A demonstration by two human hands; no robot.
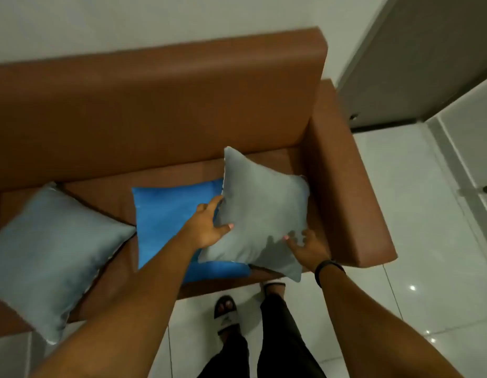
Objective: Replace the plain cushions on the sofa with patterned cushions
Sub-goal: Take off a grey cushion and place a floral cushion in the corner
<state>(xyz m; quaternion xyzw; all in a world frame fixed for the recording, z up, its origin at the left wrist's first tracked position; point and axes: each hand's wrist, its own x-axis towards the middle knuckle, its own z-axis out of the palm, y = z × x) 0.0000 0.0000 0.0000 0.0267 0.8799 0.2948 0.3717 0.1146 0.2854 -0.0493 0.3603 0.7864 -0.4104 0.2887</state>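
Note:
A brown leather sofa [160,110] fills the upper half of the head view. A plain grey cushion [264,203] stands tilted at the seat's right end, partly over a plain blue cushion [163,214] that lies flat on the seat. My left hand [209,227] grips the grey cushion's left edge. My right hand [308,246] holds its lower right edge. A second plain grey cushion [51,252] lies at the left, overhanging the seat's front edge. I see no patterned cushion.
The sofa's right armrest [351,192] sits close beside the held cushion. White glossy floor tiles [428,241] spread to the right and below. My feet in sandals [226,312] stand at the sofa's front edge. A grey door [428,64] is at upper right.

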